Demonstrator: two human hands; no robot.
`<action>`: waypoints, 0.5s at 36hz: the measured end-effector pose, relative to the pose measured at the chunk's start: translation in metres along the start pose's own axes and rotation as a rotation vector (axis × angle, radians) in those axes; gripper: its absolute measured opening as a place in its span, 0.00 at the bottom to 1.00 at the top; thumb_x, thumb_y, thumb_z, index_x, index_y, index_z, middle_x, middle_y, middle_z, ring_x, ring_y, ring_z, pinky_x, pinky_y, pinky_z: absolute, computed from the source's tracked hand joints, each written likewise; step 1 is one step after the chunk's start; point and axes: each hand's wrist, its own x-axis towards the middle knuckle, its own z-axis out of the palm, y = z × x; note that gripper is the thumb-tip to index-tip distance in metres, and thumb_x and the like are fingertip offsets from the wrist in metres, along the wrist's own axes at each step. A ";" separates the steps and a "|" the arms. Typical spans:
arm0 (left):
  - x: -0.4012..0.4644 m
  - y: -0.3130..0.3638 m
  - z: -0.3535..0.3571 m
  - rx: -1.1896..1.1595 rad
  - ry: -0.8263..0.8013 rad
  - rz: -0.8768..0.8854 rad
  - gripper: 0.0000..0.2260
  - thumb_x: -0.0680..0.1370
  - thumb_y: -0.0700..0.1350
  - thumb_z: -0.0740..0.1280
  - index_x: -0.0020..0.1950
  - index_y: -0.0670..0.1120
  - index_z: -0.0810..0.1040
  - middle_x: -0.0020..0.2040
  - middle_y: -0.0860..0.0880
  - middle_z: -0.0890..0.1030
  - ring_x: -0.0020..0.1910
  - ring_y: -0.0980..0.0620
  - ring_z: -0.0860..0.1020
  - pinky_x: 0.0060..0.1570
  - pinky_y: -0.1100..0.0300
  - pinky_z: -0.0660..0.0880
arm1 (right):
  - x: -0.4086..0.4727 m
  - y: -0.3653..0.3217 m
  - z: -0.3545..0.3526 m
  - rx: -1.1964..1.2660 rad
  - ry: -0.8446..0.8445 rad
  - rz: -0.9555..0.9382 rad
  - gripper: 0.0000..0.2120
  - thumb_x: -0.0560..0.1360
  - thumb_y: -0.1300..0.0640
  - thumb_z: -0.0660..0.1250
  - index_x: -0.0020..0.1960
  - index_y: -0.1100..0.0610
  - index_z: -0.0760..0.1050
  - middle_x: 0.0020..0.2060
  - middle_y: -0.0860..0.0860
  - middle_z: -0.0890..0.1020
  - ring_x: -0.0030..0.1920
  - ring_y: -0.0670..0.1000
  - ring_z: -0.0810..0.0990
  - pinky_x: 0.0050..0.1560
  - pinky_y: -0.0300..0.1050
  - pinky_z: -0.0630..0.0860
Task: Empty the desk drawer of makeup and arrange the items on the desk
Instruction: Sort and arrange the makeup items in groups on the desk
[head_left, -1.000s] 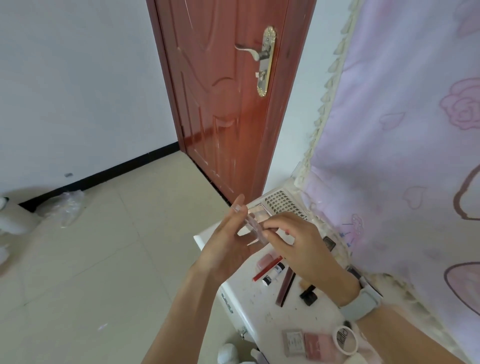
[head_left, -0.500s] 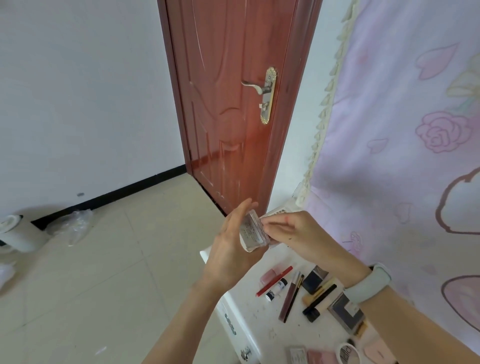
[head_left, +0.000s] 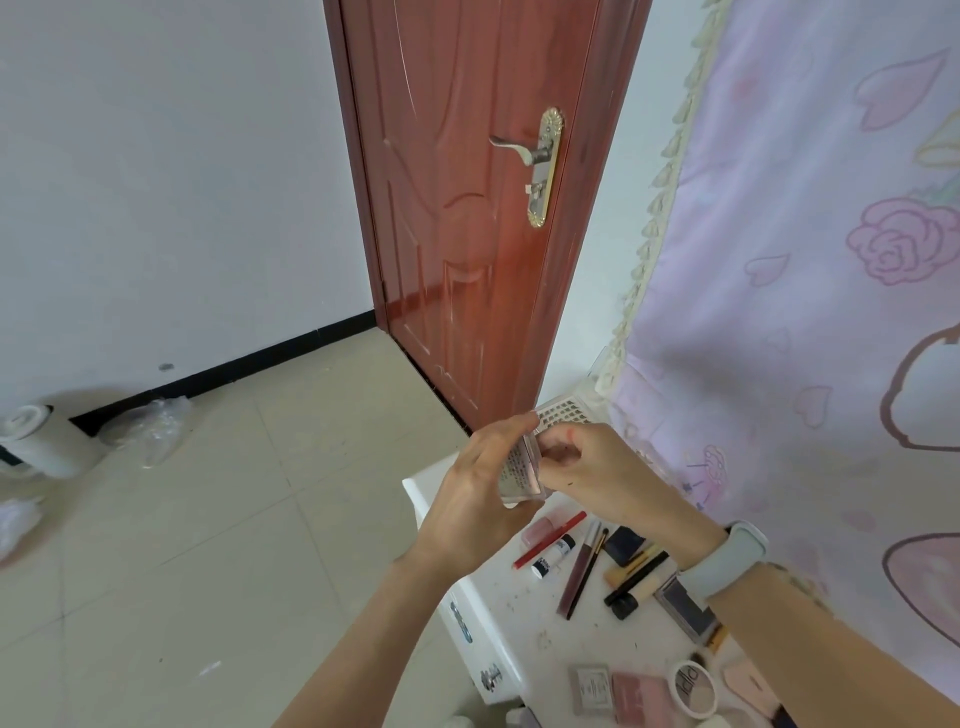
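Head view, looking down over the near-left corner of a white desk (head_left: 524, 631). Both hands meet above the far end of the desk: the left hand (head_left: 470, 512), seen from the back, cups a small clear-edged makeup case (head_left: 519, 475) with printed text on its visible face, fingers wrapped behind it and mostly hidden; the right hand (head_left: 597, 475) pinches the case's right edge, its fingertips concealed behind the case. Whether the case is open or closed cannot be made out. On the desk beneath lie a red pencil (head_left: 549, 540), a small white tube (head_left: 553, 557), a dark red wand (head_left: 576, 571), a black-and-tan stick (head_left: 636, 578) and a dark palette (head_left: 685, 608), partly covered by the right wrist with its grey band (head_left: 724, 561). Near the lower edge, a pink compact (head_left: 640, 699) and a round mirror (head_left: 693, 688) are cut off. A drawer handle (head_left: 461, 621) shows on the desk front; the drawer's contents are out of sight.
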 end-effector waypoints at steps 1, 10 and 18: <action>-0.001 -0.002 0.002 -0.013 -0.007 -0.013 0.33 0.67 0.41 0.75 0.68 0.54 0.66 0.61 0.58 0.71 0.61 0.59 0.71 0.59 0.74 0.66 | 0.001 0.003 0.003 -0.008 0.003 0.008 0.09 0.71 0.63 0.64 0.48 0.54 0.79 0.42 0.47 0.83 0.44 0.43 0.81 0.47 0.38 0.78; -0.015 -0.013 0.021 -0.198 -0.100 -0.205 0.31 0.67 0.41 0.77 0.65 0.54 0.68 0.58 0.59 0.75 0.56 0.70 0.72 0.55 0.77 0.65 | 0.002 0.025 0.017 -0.043 -0.021 0.128 0.08 0.71 0.62 0.64 0.48 0.57 0.80 0.40 0.49 0.83 0.40 0.46 0.82 0.41 0.38 0.79; -0.015 -0.022 0.031 -0.368 -0.172 -0.336 0.32 0.67 0.38 0.76 0.66 0.57 0.67 0.62 0.62 0.72 0.64 0.66 0.69 0.62 0.74 0.62 | 0.005 0.053 0.012 0.255 -0.004 0.351 0.08 0.73 0.66 0.62 0.48 0.60 0.78 0.38 0.50 0.84 0.35 0.46 0.84 0.37 0.33 0.78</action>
